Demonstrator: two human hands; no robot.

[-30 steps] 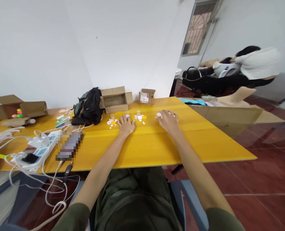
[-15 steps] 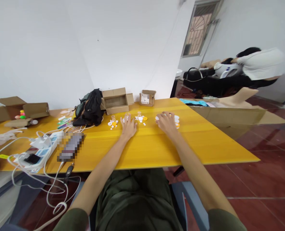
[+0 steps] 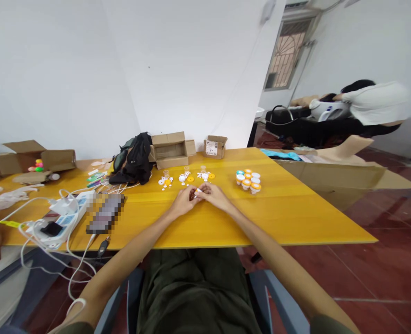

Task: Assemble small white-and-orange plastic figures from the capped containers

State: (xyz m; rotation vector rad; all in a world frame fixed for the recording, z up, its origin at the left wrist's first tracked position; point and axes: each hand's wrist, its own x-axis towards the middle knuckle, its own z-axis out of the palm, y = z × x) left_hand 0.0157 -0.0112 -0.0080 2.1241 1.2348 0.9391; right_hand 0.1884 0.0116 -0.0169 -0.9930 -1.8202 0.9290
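Note:
My left hand (image 3: 183, 202) and my right hand (image 3: 215, 196) meet over the middle of the table, fingers curled inward. Between the fingertips of both is a small white piece (image 3: 198, 191), mostly covered, so its kind cannot be made out. Just beyond them lie loose small parts in groups: white discs (image 3: 182, 178), a yellow ring (image 3: 190, 179), another yellow ring (image 3: 211, 176) and clear little cups (image 3: 203, 169). To the right of my right hand stands a cluster of several small capped containers (image 3: 248, 173) with orange, white and teal tops.
Open cardboard boxes (image 3: 170, 161) and a black bag (image 3: 135, 160) stand along the wall side. A power strip (image 3: 61, 222), white cables and a blurred phone (image 3: 106, 213) occupy the left. A person in white (image 3: 375, 104) bends over at the far right.
Both hands have come together nearer me, my right from the capped containers and my left from the loose parts. A small white piece now shows between them. The view has tilted slightly.

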